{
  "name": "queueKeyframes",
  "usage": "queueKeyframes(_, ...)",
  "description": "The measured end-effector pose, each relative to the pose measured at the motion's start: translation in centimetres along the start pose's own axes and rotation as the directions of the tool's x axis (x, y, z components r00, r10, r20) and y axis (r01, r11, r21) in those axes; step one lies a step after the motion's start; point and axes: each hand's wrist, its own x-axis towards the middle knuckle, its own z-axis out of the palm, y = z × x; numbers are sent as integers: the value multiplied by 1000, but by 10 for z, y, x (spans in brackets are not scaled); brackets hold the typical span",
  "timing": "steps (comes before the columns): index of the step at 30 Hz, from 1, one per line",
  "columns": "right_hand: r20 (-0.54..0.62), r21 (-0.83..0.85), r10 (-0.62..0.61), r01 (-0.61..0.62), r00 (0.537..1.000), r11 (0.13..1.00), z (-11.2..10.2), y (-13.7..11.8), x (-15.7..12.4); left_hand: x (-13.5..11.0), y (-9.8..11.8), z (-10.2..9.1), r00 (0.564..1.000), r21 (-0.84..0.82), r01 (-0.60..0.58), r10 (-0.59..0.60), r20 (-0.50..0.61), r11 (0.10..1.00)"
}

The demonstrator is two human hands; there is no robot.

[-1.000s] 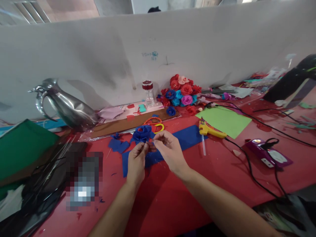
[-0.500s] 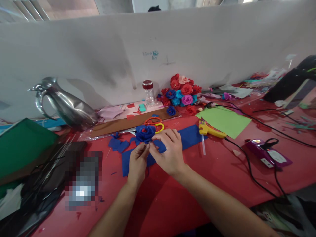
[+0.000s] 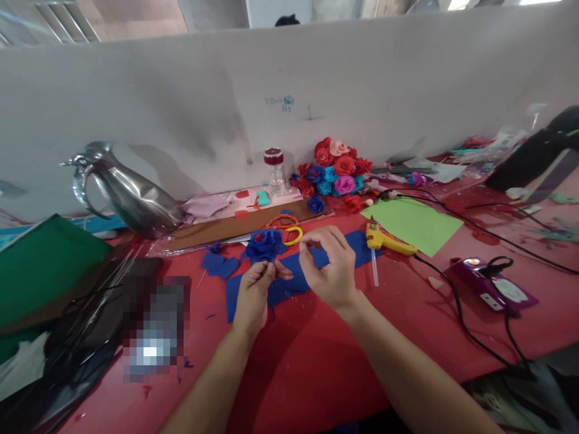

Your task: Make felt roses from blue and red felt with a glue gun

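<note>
In my left hand (image 3: pixel 254 292), thumb and fingers pinch the base of a blue paper flower (image 3: pixel 266 244) with a bit of red at its centre. My right hand (image 3: pixel 329 265) is apart from the flower, a little to its right, over a strip of blue paper (image 3: pixel 294 283). Its thumb and forefinger come together in a pinch; whatever they hold, if anything, is too small to make out. Just behind the flower lie scissors (image 3: pixel 295 235) with red and yellow handles. Blue paper scraps (image 3: pixel 219 264) are to the left of the flower.
A yellow glue gun (image 3: pixel 391 243) rests right of my hands, its cord crossing the red table (image 3: pixel 312 367) near a purple power strip (image 3: pixel 495 283). Behind are finished paper flowers (image 3: pixel 344 164), a lidded glass jar (image 3: pixel 275 172) and a metal jug (image 3: pixel 131 193). Green paper (image 3: pixel 420 223) lies right.
My right hand has drawn away from the flower's base to the right. My left hand keeps hold of the flower, which has tilted slightly. The view has shifted a little.
</note>
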Motion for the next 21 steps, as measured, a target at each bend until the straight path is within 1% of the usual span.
queueKeyframes(1,16,52,95,-95,995,994,2,-2,-1,0,1,0,1000,-29,-1,1,3,1000)
queueKeyframes(3,126,138,240,-257,962,957,8,-5,-3,1,1,0,1000,-69,5,-4,7,998)
queueKeyframes(5,255,188,310,-362,916,913,12,-7,-5,1,2,1,1000,-90,19,-19,-2,996)
queueKeyframes(7,319,214,340,-417,884,883,16,-8,-7,1,2,2,999,-104,34,-36,-26,994)
queueKeyframes(10,337,231,348,-435,875,870,18,-8,-9,1,1,2,998,-108,40,-46,-47,993)
queueKeyframes(16,328,225,337,-420,882,879,17,-7,-11,0,-2,1,1000,-67,15,-15,2,998)
queueKeyframes(21,299,174,298,-359,907,917,17,-7,-11,0,-3,0,998,-34,22,-24,-64,999)
